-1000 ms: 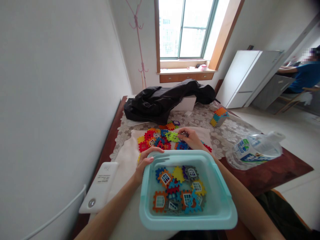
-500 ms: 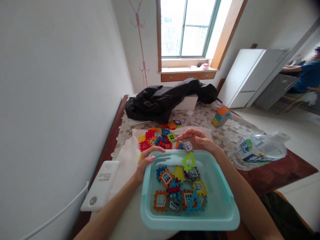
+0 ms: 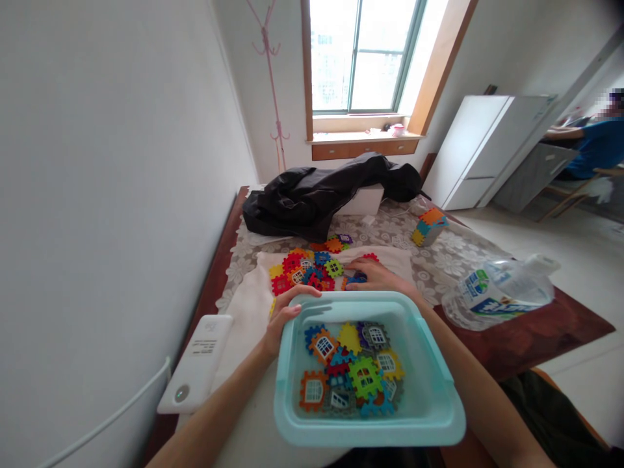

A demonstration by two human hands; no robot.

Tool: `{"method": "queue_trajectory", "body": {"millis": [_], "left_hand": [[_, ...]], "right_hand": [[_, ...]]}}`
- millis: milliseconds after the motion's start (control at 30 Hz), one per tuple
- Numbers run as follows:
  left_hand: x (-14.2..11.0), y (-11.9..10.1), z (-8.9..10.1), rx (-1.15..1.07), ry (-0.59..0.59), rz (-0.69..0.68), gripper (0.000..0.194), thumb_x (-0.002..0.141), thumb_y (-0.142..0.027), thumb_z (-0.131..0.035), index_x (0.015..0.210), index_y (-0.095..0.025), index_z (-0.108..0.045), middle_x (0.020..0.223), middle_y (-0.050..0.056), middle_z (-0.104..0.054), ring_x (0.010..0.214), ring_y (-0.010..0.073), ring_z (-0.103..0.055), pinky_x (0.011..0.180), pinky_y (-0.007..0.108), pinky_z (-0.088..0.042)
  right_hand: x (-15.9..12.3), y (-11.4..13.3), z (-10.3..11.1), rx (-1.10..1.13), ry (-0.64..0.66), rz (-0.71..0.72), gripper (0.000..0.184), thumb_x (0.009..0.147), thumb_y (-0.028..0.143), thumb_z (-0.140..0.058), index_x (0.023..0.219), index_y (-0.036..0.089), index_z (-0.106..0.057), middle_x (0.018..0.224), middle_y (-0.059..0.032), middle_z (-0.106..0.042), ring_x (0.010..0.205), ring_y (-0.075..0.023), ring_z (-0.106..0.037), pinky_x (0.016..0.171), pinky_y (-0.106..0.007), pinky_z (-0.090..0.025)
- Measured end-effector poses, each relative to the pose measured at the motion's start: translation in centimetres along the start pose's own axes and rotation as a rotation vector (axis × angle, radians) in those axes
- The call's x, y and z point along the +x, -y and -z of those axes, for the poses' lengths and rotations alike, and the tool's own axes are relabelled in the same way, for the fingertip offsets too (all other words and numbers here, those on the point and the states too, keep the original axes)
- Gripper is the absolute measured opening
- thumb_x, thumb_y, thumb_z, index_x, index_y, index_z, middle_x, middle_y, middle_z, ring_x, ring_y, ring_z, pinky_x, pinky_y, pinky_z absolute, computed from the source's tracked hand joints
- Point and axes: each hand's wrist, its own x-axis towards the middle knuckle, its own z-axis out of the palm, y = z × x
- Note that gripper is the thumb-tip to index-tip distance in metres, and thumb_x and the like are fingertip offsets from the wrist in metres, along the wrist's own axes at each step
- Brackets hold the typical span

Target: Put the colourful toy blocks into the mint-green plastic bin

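Observation:
A light teal plastic tub [image 3: 433, 396] is tilted toward me, with several toothed building pieces inside. On top of them lies a lime green piece [image 3: 364, 377], beside an orange piece [image 3: 312, 390] with a white window. My left hand [image 3: 283, 318] grips the tub's left far corner, fingers over the rim. Beyond the far rim, my right hand [image 3: 374, 274] reaches over the cloth, its fingers stretched and slightly bent above a dark blue piece [image 3: 357, 277]. A loose pile of red pieces [image 3: 292, 262], with yellow, blue and green ones, lies left of its fingertips.
A black garment [image 3: 302, 198] covers the table's far end. At right stand a block cube [image 3: 429, 226] and a large clear bottle [image 3: 502, 292]. A white corded device [image 3: 195, 364] lies by the left wall. A person in blue [image 3: 602, 146] sits far right.
The lime green piece has dropped from the tub's far rim onto the pieces inside. My right hand has moved down and slightly left, to the loose pieces. My left hand keeps its hold.

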Motion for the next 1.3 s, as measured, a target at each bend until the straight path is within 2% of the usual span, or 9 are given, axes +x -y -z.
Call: {"method": "queue_trajectory", "body": {"millis": [133,367,567,633,767,900,967,1067,1300], "left_hand": [[0.0,0.1,0.0,-0.008,-0.007,0.019,0.034,0.086,-0.041,-0.066,0.106,-0.019,-0.083,0.119,0.010,-0.075,0.102,0.0290,-0.068,0.085,0.034,-0.055],[0.0,0.2,0.0,-0.018,-0.011,0.027,0.036,0.085,-0.040,-0.066,0.107,-0.018,-0.083,0.113,0.009,-0.075,0.100,0.0280,-0.067,0.087,0.034,-0.054],[0.1,-0.2,-0.2,-0.043,0.002,0.029,0.035,0.084,-0.040,-0.067,0.105,-0.018,-0.083,0.109,0.009,-0.074,0.093,0.0270,-0.067,0.081,0.034,-0.055],[0.1,-0.3,-0.2,-0.028,-0.004,0.023,0.034,0.084,-0.039,-0.066,0.104,-0.018,-0.083,0.110,0.010,-0.074,0.094,0.0273,-0.067,0.082,0.034,-0.054],[0.1,-0.3,-0.3,-0.040,0.001,0.030,0.035,0.083,-0.039,-0.066,0.105,-0.018,-0.083,0.107,0.009,-0.074,0.093,0.0264,-0.067,0.082,0.033,-0.054],[0.2,0.0,-0.2,-0.059,0.006,0.031,0.035,0.083,-0.039,-0.067,0.106,-0.018,-0.083,0.108,0.010,-0.075,0.093,0.0268,-0.067,0.081,0.035,-0.054],[0.2,0.0,-0.2,-0.050,0.007,0.026,0.036,0.083,-0.039,-0.067,0.107,-0.018,-0.083,0.110,0.010,-0.075,0.093,0.0273,-0.067,0.082,0.035,-0.054],[0.2,0.0,-0.1,-0.018,0.001,0.022,0.036,0.084,-0.041,-0.067,0.107,-0.018,-0.083,0.112,0.010,-0.075,0.096,0.0277,-0.067,0.083,0.035,-0.054],[0.0,-0.1,-0.2,-0.050,0.002,0.067,0.037,0.084,-0.043,-0.067,0.108,-0.019,-0.081,0.110,0.010,-0.076,0.093,0.0279,-0.069,0.082,0.036,-0.054]], "right_hand": [[-0.1,-0.3,0.3,0.056,0.060,0.022,0.027,0.094,0.041,-0.076,0.115,0.025,-0.082,0.121,-0.0081,-0.080,0.113,-0.0257,-0.073,0.106,-0.041,-0.056],[0.0,0.7,1.5,0.235,-0.094,-0.008,0.009,0.085,0.026,-0.075,0.093,0.025,-0.079,0.100,-0.0017,-0.079,0.096,-0.0192,-0.070,0.094,-0.033,-0.055],[0.5,0.6,1.5,0.584,-0.273,-0.040,0.028,0.081,0.044,-0.081,0.097,0.022,-0.075,0.098,-0.0022,-0.076,0.088,-0.0169,-0.067,0.083,-0.030,-0.055],[0.7,0.2,1.5,0.622,-0.349,-0.061,0.032,0.079,0.046,-0.082,0.098,0.022,-0.073,0.099,-0.0026,-0.076,0.087,-0.0170,-0.066,0.080,-0.030,-0.054],[0.7,-0.7,1.4,0.385,-0.343,-0.027,0.025,0.088,0.040,-0.074,0.107,0.025,-0.074,0.103,-0.0040,-0.077,0.093,-0.0198,-0.069,0.087,-0.034,-0.056],[0.3,-1.2,0.8,-0.051,-0.198,-0.028,0.026,0.094,0.035,-0.072,0.118,0.026,-0.077,0.128,-0.0095,-0.076,0.121,-0.0288,-0.068,0.113,-0.047,-0.049],[0.2,-1.3,0.5,-0.176,-0.118,-0.057,0.033,0.094,0.036,-0.074,0.125,0.025,-0.077,0.140,-0.0115,-0.072,0.133,-0.0341,-0.063,0.119,-0.053,-0.044],[0.2,-1.3,0.0,-0.235,-0.062,-0.066,0.036,0.095,0.031,-0.073,0.130,0.024,-0.076,0.142,-0.0127,-0.072,0.134,-0.0350,-0.064,0.119,-0.055,-0.044],[0.7,-1.1,-0.5,-0.193,-0.129,-0.071,0.043,0.091,0.023,-0.071,0.134,0.019,-0.073,0.138,-0.0157,-0.073,0.128,-0.0327,-0.067,0.116,-0.050,-0.049]]}}
